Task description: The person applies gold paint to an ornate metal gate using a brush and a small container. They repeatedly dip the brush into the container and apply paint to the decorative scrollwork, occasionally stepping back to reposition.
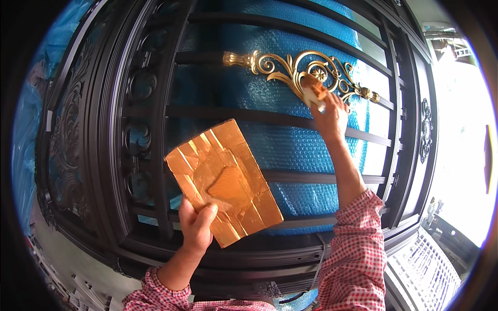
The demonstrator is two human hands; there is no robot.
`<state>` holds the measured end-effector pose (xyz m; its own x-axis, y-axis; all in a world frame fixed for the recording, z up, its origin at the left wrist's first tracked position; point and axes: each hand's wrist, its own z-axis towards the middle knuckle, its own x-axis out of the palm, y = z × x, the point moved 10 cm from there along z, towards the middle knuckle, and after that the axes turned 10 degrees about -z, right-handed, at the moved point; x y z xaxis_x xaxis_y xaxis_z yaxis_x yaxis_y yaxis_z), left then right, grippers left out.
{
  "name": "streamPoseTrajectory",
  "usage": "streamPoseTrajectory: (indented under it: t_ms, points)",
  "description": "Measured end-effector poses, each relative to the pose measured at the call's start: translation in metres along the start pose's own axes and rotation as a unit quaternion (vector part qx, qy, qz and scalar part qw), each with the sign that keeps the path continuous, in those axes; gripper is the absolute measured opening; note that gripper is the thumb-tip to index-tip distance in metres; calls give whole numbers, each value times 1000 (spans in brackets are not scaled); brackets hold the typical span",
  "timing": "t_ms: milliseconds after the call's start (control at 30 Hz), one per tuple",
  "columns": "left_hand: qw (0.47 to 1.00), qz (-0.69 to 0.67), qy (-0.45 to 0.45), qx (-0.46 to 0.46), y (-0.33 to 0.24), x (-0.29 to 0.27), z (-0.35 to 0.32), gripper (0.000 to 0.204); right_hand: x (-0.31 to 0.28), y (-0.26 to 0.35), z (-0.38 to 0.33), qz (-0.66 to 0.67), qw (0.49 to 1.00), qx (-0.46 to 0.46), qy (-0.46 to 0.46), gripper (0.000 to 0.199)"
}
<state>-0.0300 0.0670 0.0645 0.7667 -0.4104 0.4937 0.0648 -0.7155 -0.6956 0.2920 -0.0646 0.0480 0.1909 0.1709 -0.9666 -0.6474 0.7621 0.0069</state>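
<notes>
- Nearest me, left hand (196,228) grips gold-smeared board (224,181), thumb pressed on its face, at chest height.
- Right hand (329,118), fingers (322,107) pinching small sponge (314,92) against scroll ornament (303,72) on black gate (129,129).
- My judgement: ornament mostly gilded, bright; right end unfinished.
</notes>
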Motion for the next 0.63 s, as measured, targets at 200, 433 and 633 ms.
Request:
streamPoseTrajectory:
  t_ms: [200, 433, 633]
  points:
    - [1000, 26, 13, 11, -7, -4, 3, 43, 4, 36, 24, 46, 999, -3, 6, 30]
    - [999, 8, 9, 45, -21, -12, -2, 44, 17, 18, 24, 8, 995, 52, 86, 28]
    - [999, 5, 3, 41, -16, -24, -4, 44, 25, 53, 43, -2, 994, -9, 108, 39]
